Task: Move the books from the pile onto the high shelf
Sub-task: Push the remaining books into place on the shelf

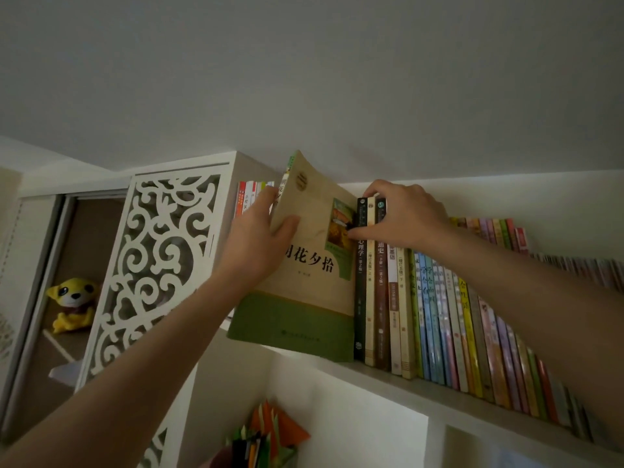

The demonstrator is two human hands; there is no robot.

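A beige and green paperback (304, 271) stands tilted on the high white shelf (422, 386), its cover facing me. My left hand (256, 244) grips its left edge, thumb across the cover. To its right runs a long row of upright books (439, 315). My right hand (401, 214) holds the tops of the first few spines of that row, next to the paperback. A few more spines (250, 194) show behind my left hand. The pile is out of view.
A white fretwork panel (155, 265) closes the shelf's left end. Behind it a yellow plush toy (72, 304) sits in a dark compartment. Below the shelf, a holder of coloured paper items (263, 437) stands in a lower cubby. The ceiling is close above.
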